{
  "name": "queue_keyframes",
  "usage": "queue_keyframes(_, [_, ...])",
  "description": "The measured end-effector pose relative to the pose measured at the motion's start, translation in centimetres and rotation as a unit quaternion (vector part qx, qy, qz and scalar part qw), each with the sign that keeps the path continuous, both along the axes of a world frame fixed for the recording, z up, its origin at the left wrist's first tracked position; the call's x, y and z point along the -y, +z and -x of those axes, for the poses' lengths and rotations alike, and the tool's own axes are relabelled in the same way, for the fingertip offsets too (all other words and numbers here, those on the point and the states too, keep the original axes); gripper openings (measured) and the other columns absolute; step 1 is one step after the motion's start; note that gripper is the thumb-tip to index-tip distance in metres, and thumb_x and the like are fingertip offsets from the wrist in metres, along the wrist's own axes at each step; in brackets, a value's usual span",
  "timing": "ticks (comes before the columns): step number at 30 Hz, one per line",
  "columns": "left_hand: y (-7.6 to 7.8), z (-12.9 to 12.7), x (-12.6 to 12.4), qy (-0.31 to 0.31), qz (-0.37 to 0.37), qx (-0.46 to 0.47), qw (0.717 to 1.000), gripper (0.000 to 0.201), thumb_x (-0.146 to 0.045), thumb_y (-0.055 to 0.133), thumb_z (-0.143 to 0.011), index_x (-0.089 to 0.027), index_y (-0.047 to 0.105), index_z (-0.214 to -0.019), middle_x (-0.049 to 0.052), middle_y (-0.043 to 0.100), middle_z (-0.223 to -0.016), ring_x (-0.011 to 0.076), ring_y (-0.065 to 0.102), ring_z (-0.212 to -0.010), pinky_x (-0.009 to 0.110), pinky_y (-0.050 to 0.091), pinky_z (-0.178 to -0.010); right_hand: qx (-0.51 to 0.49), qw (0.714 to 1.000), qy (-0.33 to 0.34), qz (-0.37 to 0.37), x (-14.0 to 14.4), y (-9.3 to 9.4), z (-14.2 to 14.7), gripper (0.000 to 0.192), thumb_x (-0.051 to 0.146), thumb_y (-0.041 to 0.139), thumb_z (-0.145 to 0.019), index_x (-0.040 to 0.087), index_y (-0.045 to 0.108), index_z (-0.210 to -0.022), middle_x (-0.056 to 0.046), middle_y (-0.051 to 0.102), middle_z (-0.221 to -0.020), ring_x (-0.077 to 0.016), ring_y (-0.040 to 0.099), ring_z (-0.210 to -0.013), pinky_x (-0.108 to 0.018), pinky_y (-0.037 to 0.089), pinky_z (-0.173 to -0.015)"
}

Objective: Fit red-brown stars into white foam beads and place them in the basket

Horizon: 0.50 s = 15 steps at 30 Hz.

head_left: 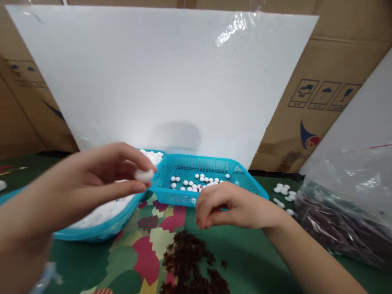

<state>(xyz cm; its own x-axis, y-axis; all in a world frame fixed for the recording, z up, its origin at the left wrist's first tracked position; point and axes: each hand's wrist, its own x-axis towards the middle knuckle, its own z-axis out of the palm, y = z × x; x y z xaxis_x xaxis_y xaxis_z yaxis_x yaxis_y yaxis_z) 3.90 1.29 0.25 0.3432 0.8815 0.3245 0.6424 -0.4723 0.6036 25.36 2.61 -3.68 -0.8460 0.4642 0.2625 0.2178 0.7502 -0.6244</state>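
My left hand pinches a small white ball between thumb and fingers, held up in front of the blue baskets. On the right, my right hand hangs palm down with its fingertips pressed together. Whatever those fingertips may hold is too small or hidden to make out. Below it on the green table lies a loose pile of dark reddish-brown, leaf-like bits. Behind my right hand is a blue rectangular basket with several white balls scattered in it. A second blue basket, full of white balls, is partly covered by my left hand and forearm.
A white board leans against cardboard boxes at the back. Several loose white balls lie right of the basket. A clear plastic bag of dark brown material sits at the right. Patterned camouflage-like cover runs along the table.
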Motion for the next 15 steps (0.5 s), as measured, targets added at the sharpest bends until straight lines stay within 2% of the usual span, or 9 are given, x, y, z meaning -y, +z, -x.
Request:
queue_keyframes(1, [-0.3, -1.2, 0.1, -0.051, 0.008, 0.039, 0.998, 0.018, -0.028, 0.048, -0.056, -0.019, 0.046, -0.072, -0.004, 0.052, -0.067, 0.0083, 0.049, -0.057, 0.017, 0.039, -0.049, -0.041, 0.999, -0.001, -0.022, 0.3, 0.1, 0.0, 0.013, 0.006, 0.047, -0.067, 0.015, 0.054, -0.061, 0.000, 0.054, -0.064, -0.0070, 0.049, -0.063, -0.017, 0.040, -0.056])
queue_keyframes(4, [-1.3, -3.2, 0.0, -0.118, 0.060, 0.108, 0.985, 0.012, -0.018, 0.051, -0.057, -0.019, 0.044, -0.067, -0.006, 0.052, -0.062, 0.0068, 0.049, -0.057, 0.014, 0.040, -0.049, -0.124, 0.991, -0.010, -0.047, 1.2, 0.3, 0.0, 0.015, 0.005, 0.047, -0.067, 0.016, 0.054, -0.060, 0.002, 0.055, -0.062, -0.0062, 0.050, -0.062, -0.015, 0.040, -0.055])
queue_keyframes(8, [-1.9, -3.8, -0.2, -0.131, 0.116, 0.167, 0.970, 0.016, -0.011, 0.054, -0.055, -0.019, 0.042, -0.064, -0.007, 0.053, -0.063, 0.0066, 0.050, -0.060, 0.012, 0.041, -0.053, -0.198, 0.977, -0.055, -0.062, 1.8, 0.3, 0.2, 0.018, 0.001, 0.046, -0.063, 0.015, 0.054, -0.057, 0.002, 0.053, -0.057, -0.0069, 0.047, -0.058, -0.017, 0.039, -0.052])
queue_keyframes(13, [-2.1, -3.8, 0.0, -0.172, 0.131, 0.204, 0.955, 0.011, -0.010, 0.052, -0.058, -0.020, 0.049, -0.062, -0.007, 0.053, -0.062, 0.0050, 0.049, -0.057, 0.011, 0.039, -0.049, -0.260, 0.961, -0.088, 0.005, 1.6, 0.1, 0.5, 0.012, 0.007, 0.047, -0.064, 0.016, 0.055, -0.061, 0.002, 0.051, -0.060, -0.0068, 0.047, -0.057, -0.018, 0.039, -0.049])
queue_keyframes(15, [-2.2, -4.0, 0.0, -0.172, 0.147, 0.216, 0.950, 0.012, -0.009, 0.052, -0.058, -0.021, 0.051, -0.062, -0.007, 0.054, -0.063, 0.0058, 0.049, -0.059, 0.011, 0.040, -0.050, -0.270, 0.958, -0.091, 0.008, 1.5, 0.0, 0.6, 0.012, 0.008, 0.048, -0.065, 0.017, 0.055, -0.061, 0.002, 0.050, -0.060, -0.0072, 0.047, -0.057, -0.018, 0.039, -0.050])
